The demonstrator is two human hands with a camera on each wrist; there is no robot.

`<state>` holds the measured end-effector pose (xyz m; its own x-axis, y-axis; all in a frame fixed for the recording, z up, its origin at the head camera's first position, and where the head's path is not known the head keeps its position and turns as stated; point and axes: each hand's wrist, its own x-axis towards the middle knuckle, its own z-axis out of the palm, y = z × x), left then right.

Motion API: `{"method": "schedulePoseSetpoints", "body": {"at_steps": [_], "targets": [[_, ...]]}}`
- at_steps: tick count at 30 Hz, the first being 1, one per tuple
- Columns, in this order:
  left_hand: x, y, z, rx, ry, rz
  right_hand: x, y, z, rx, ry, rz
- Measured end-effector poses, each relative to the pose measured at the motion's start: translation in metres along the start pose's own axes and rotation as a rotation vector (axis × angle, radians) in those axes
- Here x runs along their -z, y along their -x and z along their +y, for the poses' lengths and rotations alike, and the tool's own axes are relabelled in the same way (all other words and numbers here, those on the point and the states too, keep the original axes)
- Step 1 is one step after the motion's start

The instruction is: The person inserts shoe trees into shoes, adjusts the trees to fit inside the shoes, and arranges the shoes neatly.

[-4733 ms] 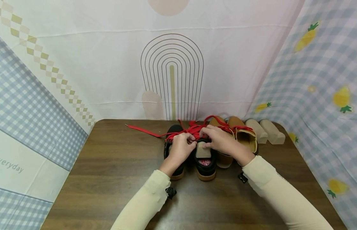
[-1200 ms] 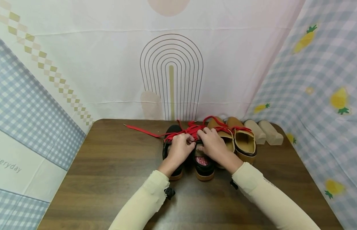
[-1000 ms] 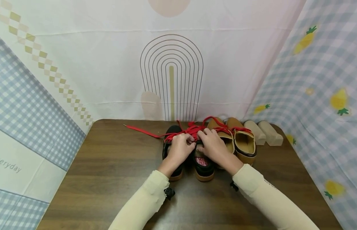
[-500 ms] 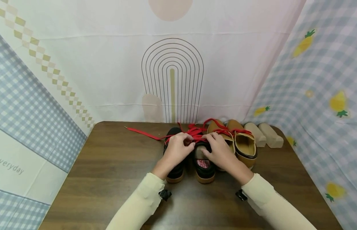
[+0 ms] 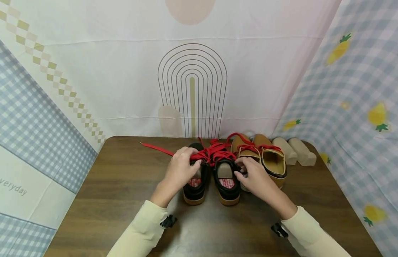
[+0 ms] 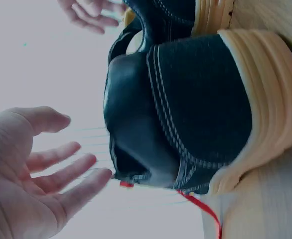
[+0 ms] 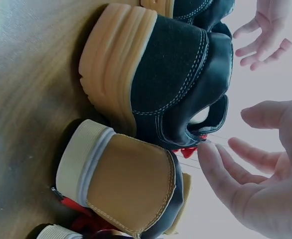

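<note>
A pair of black shoes with tan soles stands side by side, heels toward me: the left black shoe [image 5: 194, 194] and the right black shoe [image 5: 229, 194]. Red laces [image 5: 215, 153] spread over both fronts, and one lace end reaches out left on the table. My left hand [image 5: 179, 169] hovers at the left shoe's outer side, its fingers loosely bent and near the laces. In the left wrist view its fingers are spread, holding nothing. My right hand [image 5: 255, 176] is beside the right shoe's opening, its fingers relaxed, nothing held; whether a fingertip touches the shoe I cannot tell.
Two tan shoes [image 5: 273, 160] with red laces stand right of the black pair, partly behind my right hand. Farther right lie two beige shoe-insert blocks [image 5: 301, 151]. The brown wooden table [image 5: 128, 185] meets a hanging cloth [image 5: 131, 89] at its back edge.
Both hands have drawn away from the right black shoe's laces, the left hand leftward and the right hand rightward and nearer me. Both black shoes' openings now show more fully.
</note>
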<state>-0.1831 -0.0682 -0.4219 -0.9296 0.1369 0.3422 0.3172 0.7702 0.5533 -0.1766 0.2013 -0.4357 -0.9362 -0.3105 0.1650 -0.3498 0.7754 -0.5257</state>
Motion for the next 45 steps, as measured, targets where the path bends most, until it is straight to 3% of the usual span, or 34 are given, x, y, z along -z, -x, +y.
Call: {"method": "schedulePoseSetpoints", "body": {"at_steps": [4, 7, 12, 17, 33, 45], "targets": [[0.007, 0.004, -0.005, 0.058, -0.061, -0.022, -0.003, 0.004, 0.001, 0.007, 0.012, -0.002], [0.009, 0.007, -0.007, 0.128, -0.082, -0.087, -0.006, 0.005, 0.002, 0.001, 0.039, -0.023], [0.009, 0.009, -0.013, 0.239, -0.052, -0.211, -0.010, 0.007, 0.002, -0.030, 0.059, -0.071], [0.007, 0.011, -0.022, 0.299, -0.002, -0.285, -0.011, 0.008, 0.001, -0.078, 0.051, -0.105], [0.002, 0.016, -0.037, 0.324, 0.084, -0.290, -0.022, -0.001, 0.002, -0.222, -0.194, -0.182], [0.001, 0.017, -0.039, 0.334, 0.112, -0.284, -0.037, -0.008, 0.003, -0.222, -0.289, -0.240]]}}
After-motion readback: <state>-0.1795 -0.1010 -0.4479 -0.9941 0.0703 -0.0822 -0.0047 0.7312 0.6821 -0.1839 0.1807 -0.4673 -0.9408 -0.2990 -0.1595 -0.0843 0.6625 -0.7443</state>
